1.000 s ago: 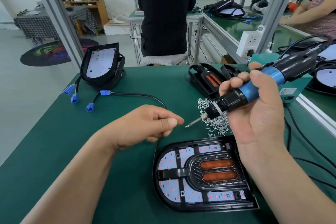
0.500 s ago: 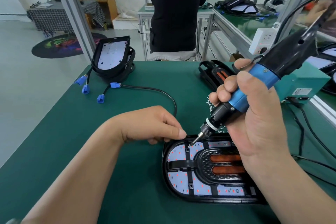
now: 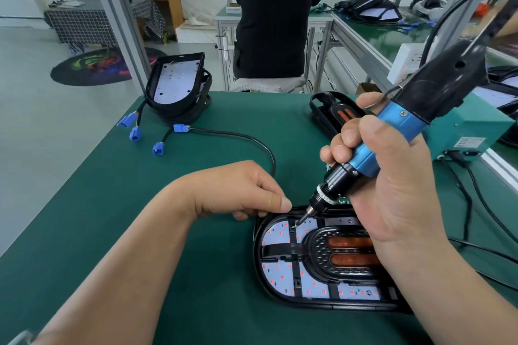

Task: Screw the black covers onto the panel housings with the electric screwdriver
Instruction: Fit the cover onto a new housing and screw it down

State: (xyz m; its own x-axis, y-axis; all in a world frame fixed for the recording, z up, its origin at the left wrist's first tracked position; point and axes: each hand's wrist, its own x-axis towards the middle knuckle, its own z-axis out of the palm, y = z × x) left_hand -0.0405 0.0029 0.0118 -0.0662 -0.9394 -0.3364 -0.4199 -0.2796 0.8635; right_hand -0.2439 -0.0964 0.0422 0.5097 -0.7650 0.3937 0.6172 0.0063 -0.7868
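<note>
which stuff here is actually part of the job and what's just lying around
In use: screwdriver in right hand; panel with black cover; left hand at the panel's rim.
Lying about: stacked panels with blue plugs; spare cover; green box.

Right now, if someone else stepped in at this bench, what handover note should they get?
The right hand grips the electric screwdriver, tilted, with its bit tip set on a screw point at the upper left of the black cover.
The left hand, fingers curled, rests at the far rim of the panel housing beside the bit; whether it grips the rim is unclear.
The cover lies seated in the housing on the green table. A second housing is propped at the back left.
Done: cover placed; screws already in cannot be counted.
Left: drive this screw, the cover's other points, then probably the second housing.
</note>
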